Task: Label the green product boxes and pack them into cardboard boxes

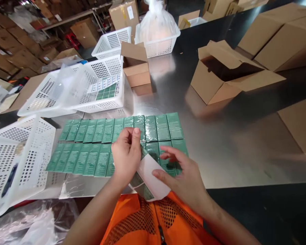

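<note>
Gripping white-and-green sheet (148,167) | left hand (126,154): curled, thumb up | right hand (185,173): fingers spread, thumb over sheet

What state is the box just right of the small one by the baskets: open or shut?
The box is open: flaps splay and the dark inside shows. Contents: cannot tell.

Green boxes (108,131) partly hidden by left hand (126,154) and right hand (185,173), their print (103,160) too small to read, white basket (33,166) cut by left edge, orange vest (145,231) cut below
</note>
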A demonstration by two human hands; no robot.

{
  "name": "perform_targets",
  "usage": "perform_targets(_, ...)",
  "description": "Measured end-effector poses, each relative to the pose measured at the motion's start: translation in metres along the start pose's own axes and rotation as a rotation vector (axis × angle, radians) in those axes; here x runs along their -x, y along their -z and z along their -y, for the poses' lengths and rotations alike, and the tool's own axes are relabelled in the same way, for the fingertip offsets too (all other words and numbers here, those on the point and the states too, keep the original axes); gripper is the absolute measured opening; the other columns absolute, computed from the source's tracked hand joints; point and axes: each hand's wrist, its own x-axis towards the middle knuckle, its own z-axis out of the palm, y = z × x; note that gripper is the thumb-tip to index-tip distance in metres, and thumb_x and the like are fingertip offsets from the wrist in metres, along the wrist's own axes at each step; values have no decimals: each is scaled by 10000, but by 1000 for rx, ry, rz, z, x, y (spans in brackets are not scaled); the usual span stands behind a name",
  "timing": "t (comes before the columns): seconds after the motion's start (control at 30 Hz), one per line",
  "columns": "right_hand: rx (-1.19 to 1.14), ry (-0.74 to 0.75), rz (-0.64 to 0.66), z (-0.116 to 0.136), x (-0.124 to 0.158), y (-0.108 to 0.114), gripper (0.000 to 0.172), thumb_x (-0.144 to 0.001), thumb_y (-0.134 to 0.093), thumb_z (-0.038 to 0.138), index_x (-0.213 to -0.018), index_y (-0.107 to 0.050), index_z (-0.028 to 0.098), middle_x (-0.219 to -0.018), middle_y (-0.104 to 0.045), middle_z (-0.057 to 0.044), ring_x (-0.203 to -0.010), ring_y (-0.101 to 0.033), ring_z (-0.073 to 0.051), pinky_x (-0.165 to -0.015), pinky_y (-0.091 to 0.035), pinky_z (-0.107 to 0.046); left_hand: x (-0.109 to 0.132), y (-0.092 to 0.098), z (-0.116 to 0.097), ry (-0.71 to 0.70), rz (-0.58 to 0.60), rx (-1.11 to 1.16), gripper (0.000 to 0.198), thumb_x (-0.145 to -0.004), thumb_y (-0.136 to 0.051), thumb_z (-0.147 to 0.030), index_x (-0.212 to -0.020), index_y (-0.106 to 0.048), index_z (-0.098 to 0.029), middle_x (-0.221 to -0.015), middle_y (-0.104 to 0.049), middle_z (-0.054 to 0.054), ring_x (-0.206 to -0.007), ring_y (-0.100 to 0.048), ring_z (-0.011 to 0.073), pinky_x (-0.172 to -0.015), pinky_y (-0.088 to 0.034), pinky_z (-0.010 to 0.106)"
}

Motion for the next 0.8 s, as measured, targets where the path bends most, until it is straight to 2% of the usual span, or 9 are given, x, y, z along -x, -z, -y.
perform_targets(0.1, 101, 90, -11, 1, -13, -6, 357, -801, -766, 354, -1138, -673, 279, -956, -713, -18, -881, -659, -213, -779, -512, -366, 4, -6, 0, 26, 52, 81, 313, -963, -450, -439, -883, -648, -209, -555, -503, -36, -525, -458, 130, -535, -355, 252)
perform_targets(0.2, 238, 280, -86, -3, -24, -9, 214, -870, -693, 240, -1084, -705, 246, -916, -722, -15, -864, -658, -205, -777, -480, -365, 2, -7, 8, 127, 227, 265, 408, -951, -442, -532, -953, -689, -207, -606, -526, -23, -542, -450, 127, -526, -349, 255)
perform_targets(0.3, 396, 459, -269, -6, -27, -13, 182, -912, -624, 180, -1056, -721, 234, -930, -724, -34, -859, -645, -208, -758, -450, -366, -6, -6, 17, 337, 421, 537, 460, -857, -553, -620, -975, -717, -206, -624, -554, -17, -567, -480, 131, -541, -378, 252)
perform_targets(0.37, 529, 542, -361, -7, -27, -17, 211, -919, -590, 138, -1051, -725, 230, -948, -733, -43, -848, -643, -215, -729, -434, -368, -11, -5, 21, 465, 492, 678, 459, -761, -667, -613, -933, -730, -192, -668, -621, 3, -591, -528, 140, -569, -415, 260)
perform_targets(0.47, 626, 656, -389, -8, -27, -24, 243, -910, -554, 86, -1045, -721, 202, -940, -746, -54, -819, -654, -215, -681, -441, -363, -15, -3, 20, 512, 546, 719, 414, -677, -752, -544, -863, -745, -175, -683, -661, 21, -569, -536, 137, -554, -415, 263)
perform_targets(0.53, 593, 724, -356, -9, -28, -29, 227, -903, -549, 86, -1020, -716, 188, -961, -745, -65, -851, -665, -212, -721, -482, -365, -17, -2, 18, 467, 558, 688, 343, -653, -778, -470, -823, -757, -172, -660, -657, 13, -551, -518, 123, -536, -392, 251)
perform_targets(0.6, 544, 791, -290, -9, -26, -33, 207, -890, -553, 98, -985, -709, 195, -995, -739, -70, -951, -670, -218, -858, -510, -398, -18, 0, 19, 424, 564, 672, 281, -626, -799, -393, -798, -769, -173, -664, -670, 11, -566, -525, 116, -545, -386, 240)
perform_targets(0.7, 449, 891, -134, -6, -17, -31, 200, -893, -534, 125, -918, -692, 246, -1027, -737, -29, -1118, -633, -213, -1079, -421, -458, -24, 4, 27, 424, 560, 670, 276, -601, -807, -359, -797, -771, -167, -648, -673, 8, -565, -529, 114, -548, -384, 236)
perform_targets(0.8, 214, 924, 62, 5, -8, -12, 158, -928, -552, 235, -877, -689, 294, -973, -733, 12, -1120, -626, -189, -1084, -435, -408, -37, 9, 40, 496, 517, 693, 327, -566, -822, -370, -796, -738, -153, -628, -652, -2, -530, -513, 104, -527, -379, 230)
